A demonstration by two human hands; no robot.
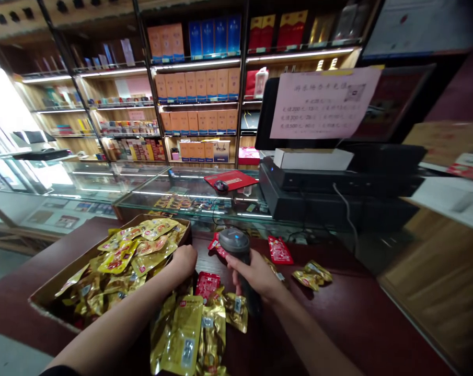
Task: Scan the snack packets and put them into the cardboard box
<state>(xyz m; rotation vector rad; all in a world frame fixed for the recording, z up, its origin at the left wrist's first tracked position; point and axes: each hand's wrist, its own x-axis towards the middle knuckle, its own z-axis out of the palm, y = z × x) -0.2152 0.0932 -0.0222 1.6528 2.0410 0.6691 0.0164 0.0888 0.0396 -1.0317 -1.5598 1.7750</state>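
Note:
My right hand [257, 274] is wrapped round the handle of a black barcode scanner [235, 240], its head raised above the table with a small blue light showing. My left hand [184, 260] is closed at the right rim of a cardboard box [48, 308]; its fingertips are hidden, so what it grips cannot be made out. Shiny gold snack packets [118, 256] fill the box. More gold packets [187, 334] lie on the table in front of me, beside a red packet [207, 285] between my two hands.
Another red packet [280, 250] and a gold packet [312, 275] lie right of the scanner. Behind the dark red table [338, 324] is a glass counter [173, 183] with a mouse [221, 185] on a red mat. A monitor [267, 115] with a paper notice stands back right.

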